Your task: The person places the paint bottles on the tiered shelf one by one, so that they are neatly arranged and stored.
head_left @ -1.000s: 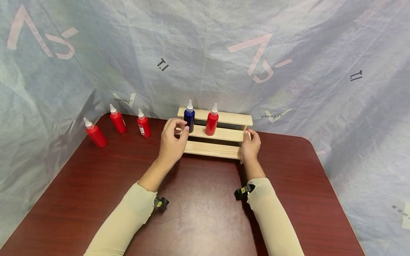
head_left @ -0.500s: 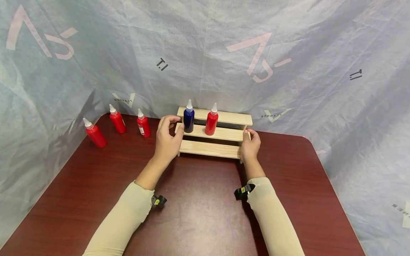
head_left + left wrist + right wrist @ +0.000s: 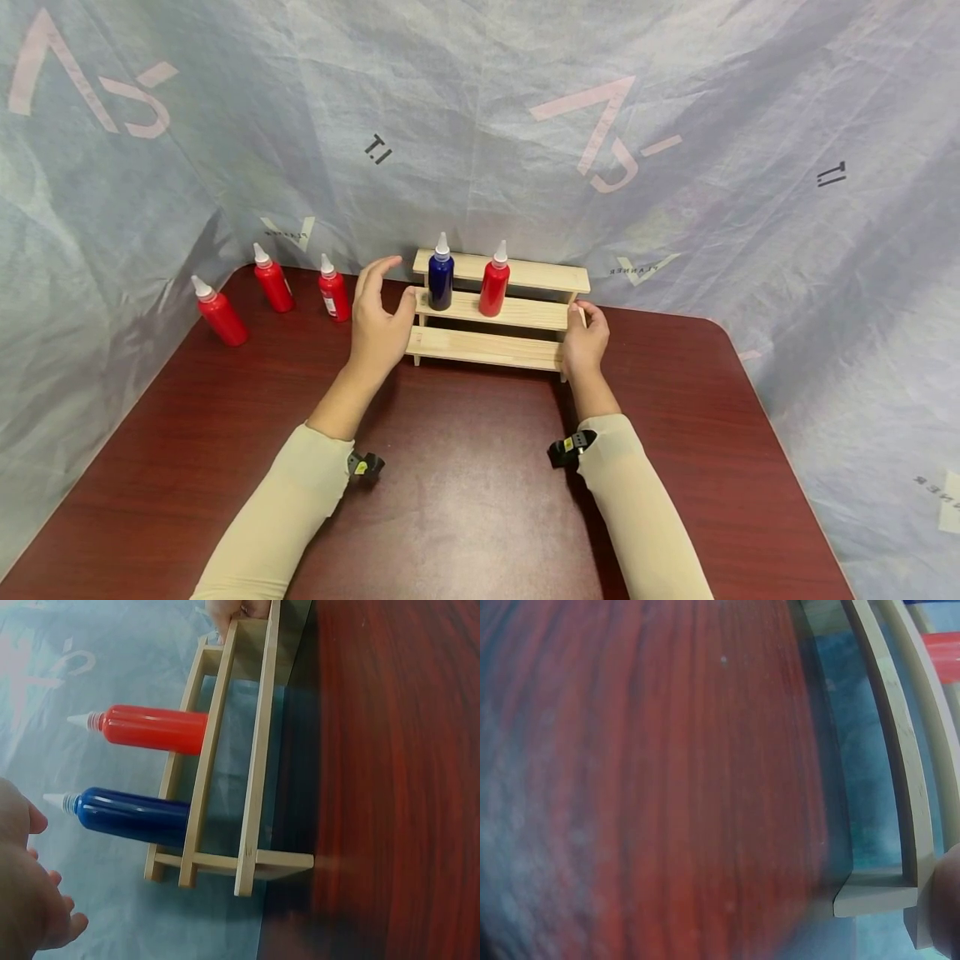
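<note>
A three-tier wooden rack [image 3: 487,348] stands toward the back of the table. On its middle shelf a blue squeeze bottle [image 3: 441,282] and a red squeeze bottle [image 3: 494,287] stand upright with white pointed caps. My left hand [image 3: 378,329] is just left of the rack, thumb and fingers spread apart and holding nothing. In the left wrist view, a gap shows between that hand [image 3: 34,892] and the blue bottle [image 3: 135,816]. My right hand [image 3: 587,342] grips the rack's right end, thumb at the middle shelf's edge; its other fingers are partly hidden.
Several red squeeze bottles stand apart at the table's back left, among them one by the left edge [image 3: 222,317], one behind it [image 3: 274,285] and one nearer the rack [image 3: 334,293]. A grey printed cloth [image 3: 480,125] hangs behind the reddish-brown table [image 3: 465,483].
My left hand has let go of the blue bottle's side and drawn away to the left, its fingers spreading wider. The bottles and the right hand have stayed in place.
</note>
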`<state>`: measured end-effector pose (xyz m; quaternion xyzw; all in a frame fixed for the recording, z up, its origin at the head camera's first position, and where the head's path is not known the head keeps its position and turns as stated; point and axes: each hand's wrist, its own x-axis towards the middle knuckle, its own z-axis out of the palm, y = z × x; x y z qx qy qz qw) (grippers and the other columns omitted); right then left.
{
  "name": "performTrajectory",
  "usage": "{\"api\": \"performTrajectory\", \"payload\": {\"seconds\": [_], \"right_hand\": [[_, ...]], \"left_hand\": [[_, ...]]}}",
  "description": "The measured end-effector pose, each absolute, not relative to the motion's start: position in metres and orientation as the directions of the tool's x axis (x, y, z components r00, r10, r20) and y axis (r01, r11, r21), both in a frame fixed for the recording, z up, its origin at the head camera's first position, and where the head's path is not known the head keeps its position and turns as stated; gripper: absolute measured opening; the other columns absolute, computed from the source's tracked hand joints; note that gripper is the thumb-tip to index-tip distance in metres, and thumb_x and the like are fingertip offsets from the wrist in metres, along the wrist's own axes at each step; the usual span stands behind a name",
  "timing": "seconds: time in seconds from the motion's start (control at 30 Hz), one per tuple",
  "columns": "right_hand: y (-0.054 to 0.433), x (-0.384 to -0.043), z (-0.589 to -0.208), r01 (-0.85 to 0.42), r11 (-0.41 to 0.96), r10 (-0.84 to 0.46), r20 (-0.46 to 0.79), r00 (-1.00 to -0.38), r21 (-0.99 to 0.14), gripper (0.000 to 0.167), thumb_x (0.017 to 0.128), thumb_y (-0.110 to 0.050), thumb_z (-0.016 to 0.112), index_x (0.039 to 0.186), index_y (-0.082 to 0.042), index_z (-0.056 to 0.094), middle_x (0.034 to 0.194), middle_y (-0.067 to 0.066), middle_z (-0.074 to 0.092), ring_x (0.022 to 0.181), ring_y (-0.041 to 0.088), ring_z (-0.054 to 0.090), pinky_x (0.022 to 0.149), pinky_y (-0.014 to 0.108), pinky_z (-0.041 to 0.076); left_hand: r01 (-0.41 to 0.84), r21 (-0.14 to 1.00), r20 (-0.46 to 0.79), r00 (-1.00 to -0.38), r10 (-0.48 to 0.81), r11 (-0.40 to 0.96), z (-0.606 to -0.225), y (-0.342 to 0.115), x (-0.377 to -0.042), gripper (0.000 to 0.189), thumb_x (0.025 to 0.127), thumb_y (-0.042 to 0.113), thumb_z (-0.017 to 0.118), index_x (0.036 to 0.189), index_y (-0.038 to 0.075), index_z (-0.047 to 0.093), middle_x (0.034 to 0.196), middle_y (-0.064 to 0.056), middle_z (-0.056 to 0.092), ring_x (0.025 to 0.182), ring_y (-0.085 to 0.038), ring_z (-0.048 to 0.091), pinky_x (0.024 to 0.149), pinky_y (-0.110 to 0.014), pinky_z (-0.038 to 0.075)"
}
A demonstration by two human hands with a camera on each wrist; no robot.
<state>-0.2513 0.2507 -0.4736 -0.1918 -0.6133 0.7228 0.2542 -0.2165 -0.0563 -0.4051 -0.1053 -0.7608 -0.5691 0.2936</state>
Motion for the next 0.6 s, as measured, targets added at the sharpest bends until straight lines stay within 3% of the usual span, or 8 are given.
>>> {"api": "performTrajectory", "payload": {"seconds": [0.17,0.6], "right_hand": [[0.251,-0.251,-0.473,-0.127,-0.114,0.604,0.033,-0.796,-0.985,0.017,0.106,-0.011,0.062,0.120,-0.001,0.063,0.103,-0.001,0.057,0.099,0.011,0.055,0.090,0.021,0.047],[0.251,-0.252,-0.474,-0.133,-0.129,0.599,0.030,-0.800,-0.983,0.016,0.106,-0.010,0.062,0.119,-0.001,0.063,0.104,0.000,0.057,0.100,0.011,0.055,0.091,0.021,0.048]], "left_hand": [[0.482,0.810,0.562,-0.802,-0.204,0.334,-0.407,-0.064,-0.221,0.051,0.095,0.003,0.067,0.146,0.004,0.058,0.153,-0.019,0.052,0.152,-0.028,0.041,0.131,-0.043,0.029],[0.396,0.859,0.488,-0.825,-0.286,0.325,-0.406,-0.086,-0.226,0.060,0.096,0.006,0.067,0.154,0.009,0.051,0.161,-0.015,0.042,0.157,-0.024,0.033,0.132,-0.049,0.024]]}}
